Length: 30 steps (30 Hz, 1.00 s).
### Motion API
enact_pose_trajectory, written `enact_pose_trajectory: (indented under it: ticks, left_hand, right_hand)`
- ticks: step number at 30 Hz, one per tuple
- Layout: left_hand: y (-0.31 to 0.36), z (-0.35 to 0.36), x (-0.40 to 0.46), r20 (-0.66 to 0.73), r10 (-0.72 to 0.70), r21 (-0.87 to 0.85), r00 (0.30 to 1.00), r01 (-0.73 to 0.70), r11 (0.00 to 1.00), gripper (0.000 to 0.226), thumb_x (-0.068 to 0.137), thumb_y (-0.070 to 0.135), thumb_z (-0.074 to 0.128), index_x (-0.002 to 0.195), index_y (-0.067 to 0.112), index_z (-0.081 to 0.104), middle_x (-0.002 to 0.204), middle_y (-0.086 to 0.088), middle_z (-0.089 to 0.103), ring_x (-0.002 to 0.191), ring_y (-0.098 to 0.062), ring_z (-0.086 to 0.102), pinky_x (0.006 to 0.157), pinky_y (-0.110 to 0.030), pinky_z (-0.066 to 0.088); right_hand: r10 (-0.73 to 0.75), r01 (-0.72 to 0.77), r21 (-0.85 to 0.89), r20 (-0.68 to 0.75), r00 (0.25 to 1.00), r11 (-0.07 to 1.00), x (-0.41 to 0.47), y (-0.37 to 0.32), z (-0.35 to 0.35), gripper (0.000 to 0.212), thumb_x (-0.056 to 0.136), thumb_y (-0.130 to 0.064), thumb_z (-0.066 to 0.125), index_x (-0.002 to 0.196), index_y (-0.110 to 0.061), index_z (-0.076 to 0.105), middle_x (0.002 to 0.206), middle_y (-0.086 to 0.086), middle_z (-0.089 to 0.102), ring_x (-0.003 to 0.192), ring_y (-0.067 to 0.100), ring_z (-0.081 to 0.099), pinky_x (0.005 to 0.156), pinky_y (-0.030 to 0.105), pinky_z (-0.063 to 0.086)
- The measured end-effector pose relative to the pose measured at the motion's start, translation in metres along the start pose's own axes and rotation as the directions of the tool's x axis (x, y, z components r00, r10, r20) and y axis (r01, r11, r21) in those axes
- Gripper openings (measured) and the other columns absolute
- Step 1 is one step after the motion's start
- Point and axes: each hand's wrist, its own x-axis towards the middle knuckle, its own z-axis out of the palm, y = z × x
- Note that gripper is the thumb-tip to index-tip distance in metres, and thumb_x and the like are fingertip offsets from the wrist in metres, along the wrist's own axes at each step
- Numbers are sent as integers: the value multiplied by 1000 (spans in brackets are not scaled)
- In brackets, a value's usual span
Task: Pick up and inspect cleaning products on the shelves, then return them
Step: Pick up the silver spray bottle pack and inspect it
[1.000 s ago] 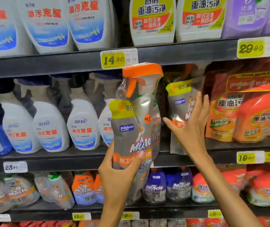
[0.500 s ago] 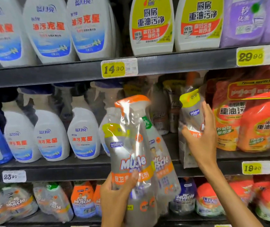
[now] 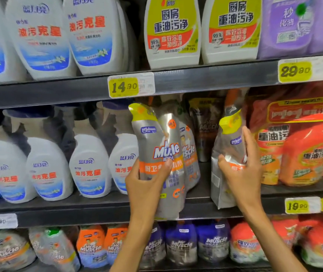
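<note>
Shelving of dark metal fills the view, three tiers of a shop aisle seen close up. Left hand [image 3: 147, 185] grips a silver Mr Muscle twin pack [image 3: 162, 154], thumb across the orange band, fingers wrapped behind; the pack stands roughly upright at the front edge of the middle shelf [image 3: 78, 205], its bottom hanging below the shelf lip. Right hand [image 3: 243, 173] holds a second silver pack with a yellow cap [image 3: 229, 146], thumb on its front, fingers curled round its right side; that pack leans slightly left, its base at the shelf edge. The two packs are near each other, not touching.

Left of the held pack on the middle shelf: a row of white spray bottles with dark triggers [image 3: 88, 161], blue and red labels. Right of the second pack: orange refill bundles [image 3: 301, 146]. More silver packs sit farther back between the hands, blurred.

Top shelf [image 3: 58, 91] carries white bottles with blue labels [image 3: 39, 36] on the left, white bottles with yellow-green labels [image 3: 172, 32] in the middle, purple packs [image 3: 290, 26] on the right. Yellow price tags on the shelf edges read 14.90 [image 3: 124, 87], 29.80 [image 3: 296, 71] and 19.90 [image 3: 298, 206]; a white tag [image 3: 1, 221] at the lower left is hard to read.

Bottom tier holds Mr Muscle pouches [image 3: 182, 246] in orange, blue and red, soft focus.
</note>
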Motion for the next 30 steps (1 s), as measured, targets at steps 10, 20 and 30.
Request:
enact_pose_trajectory:
  ticks: [10,20,30]
  left_hand:
    - [-48,18,14,-32,73,120,997,-69,990,64,58,52,73,115,27,59,96,27,70,84,4,67,67,-8,51]
    - [-48,21,17,90,313,611,946,-300,733,82,79,57,60,140,10,30,143,-12,40,128,-22,41,105,-37,38]
    - [-63,53,-49,492,-10,279,870,-147,949,73,84,10,55,143,32,19,149,5,32,137,-6,33,113,-34,32]
  right_hand:
    - [-83,82,-193,7,997,978,-4,-2,9,80,73,-3,74,144,-9,38,150,14,37,141,21,31,107,6,20]
    - [25,-37,-188,-63,998,982,-23,-11,22,76,81,-33,70,144,-38,27,153,10,34,141,21,30,104,2,18]
    - [138,-132,-100,55,989,986,-32,-32,17,69,91,-31,59,144,-46,17,160,0,17,145,3,8,106,0,12]
